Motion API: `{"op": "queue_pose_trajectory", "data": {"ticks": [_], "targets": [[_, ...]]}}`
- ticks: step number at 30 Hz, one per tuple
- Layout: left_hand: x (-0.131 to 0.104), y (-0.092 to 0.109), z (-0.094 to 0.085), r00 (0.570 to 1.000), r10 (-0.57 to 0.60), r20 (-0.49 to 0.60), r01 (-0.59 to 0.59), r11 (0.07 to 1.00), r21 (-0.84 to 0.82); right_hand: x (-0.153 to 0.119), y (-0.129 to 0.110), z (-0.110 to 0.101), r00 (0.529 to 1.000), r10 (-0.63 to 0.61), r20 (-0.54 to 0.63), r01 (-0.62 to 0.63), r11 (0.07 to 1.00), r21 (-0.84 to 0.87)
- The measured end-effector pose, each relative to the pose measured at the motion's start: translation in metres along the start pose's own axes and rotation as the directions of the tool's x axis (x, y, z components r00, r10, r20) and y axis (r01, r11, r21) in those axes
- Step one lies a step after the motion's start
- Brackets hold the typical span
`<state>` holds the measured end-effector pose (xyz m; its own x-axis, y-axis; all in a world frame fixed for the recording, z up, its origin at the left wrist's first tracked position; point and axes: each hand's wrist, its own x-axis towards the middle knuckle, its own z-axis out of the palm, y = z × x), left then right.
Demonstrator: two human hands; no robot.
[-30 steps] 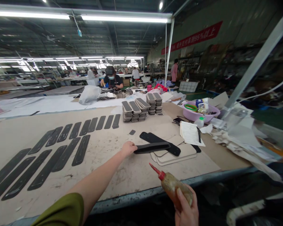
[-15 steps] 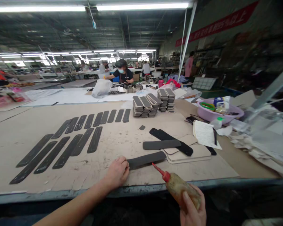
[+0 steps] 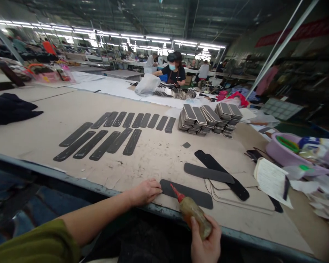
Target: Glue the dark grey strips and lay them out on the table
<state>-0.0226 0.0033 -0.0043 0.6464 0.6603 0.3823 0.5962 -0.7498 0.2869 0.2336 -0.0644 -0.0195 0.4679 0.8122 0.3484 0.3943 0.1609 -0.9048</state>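
1. Lying at lower centre, apparently flat: the plain dark strip (image 3: 199, 196), with the red nozzle (image 3: 178, 193) shifted within half a second from nearer its right end to over its left part.
2. Seemingly placed to be worked on, judging by its dull face against the glossy strips (image 3: 132, 142) at centre left.
3. Touching its left end with the left hand (image 3: 146, 191), fingers close together; impossible to tell whether pinching or pressing.
4. Wrapped in the right hand (image 3: 207, 237): a tilted squeeze bottle (image 3: 192, 212), cloudy amber-brown, contents unclear.
5. In the purple basin (image 3: 273, 148), right edge: a green ring (image 3: 287, 144), a blue-and-white packet (image 3: 312, 145).
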Motion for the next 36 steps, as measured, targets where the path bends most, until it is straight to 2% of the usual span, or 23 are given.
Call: {"op": "queue_pose_trajectory", "data": {"ticks": [2, 5, 10, 17, 23, 30, 36], "targets": [[-0.002, -0.003, 0.001, 1.0, 0.022, -0.008, -0.022, 1.0, -0.016, 0.0, -0.003, 0.006, 0.984, -0.164, 0.065, 0.168, 0.983, -0.067], [-0.003, -0.005, 0.003, 0.999, 0.03, -0.028, -0.031, 0.999, -0.024, 0.002, -0.01, 0.015, 0.927, -0.348, 0.139, 0.361, 0.928, -0.092], [-0.003, -0.006, 0.006, 0.999, 0.03, -0.043, -0.031, 0.999, -0.017, 0.002, -0.019, 0.025, 0.877, -0.443, 0.184, 0.467, 0.877, -0.114], [-0.004, -0.005, 0.007, 0.999, 0.014, -0.031, -0.013, 1.0, 0.002, 0.002, -0.014, 0.015, 0.89, -0.43, 0.151, 0.451, 0.876, -0.168], [-0.006, -0.006, 0.008, 0.996, 0.0, -0.088, 0.0, 1.0, 0.0, 0.012, -0.006, -0.01, 0.902, -0.425, 0.075, 0.43, 0.87, -0.243], [-0.006, -0.003, 0.008, 0.993, -0.026, -0.117, 0.03, 0.999, 0.038, 0.033, 0.009, -0.045, 0.891, -0.449, -0.061, 0.381, 0.815, -0.437], [-0.001, 0.0, 0.003, 0.994, -0.014, -0.112, 0.019, 0.999, 0.042, 0.043, 0.023, -0.064, 0.899, -0.413, -0.147, 0.275, 0.792, -0.545]]}}
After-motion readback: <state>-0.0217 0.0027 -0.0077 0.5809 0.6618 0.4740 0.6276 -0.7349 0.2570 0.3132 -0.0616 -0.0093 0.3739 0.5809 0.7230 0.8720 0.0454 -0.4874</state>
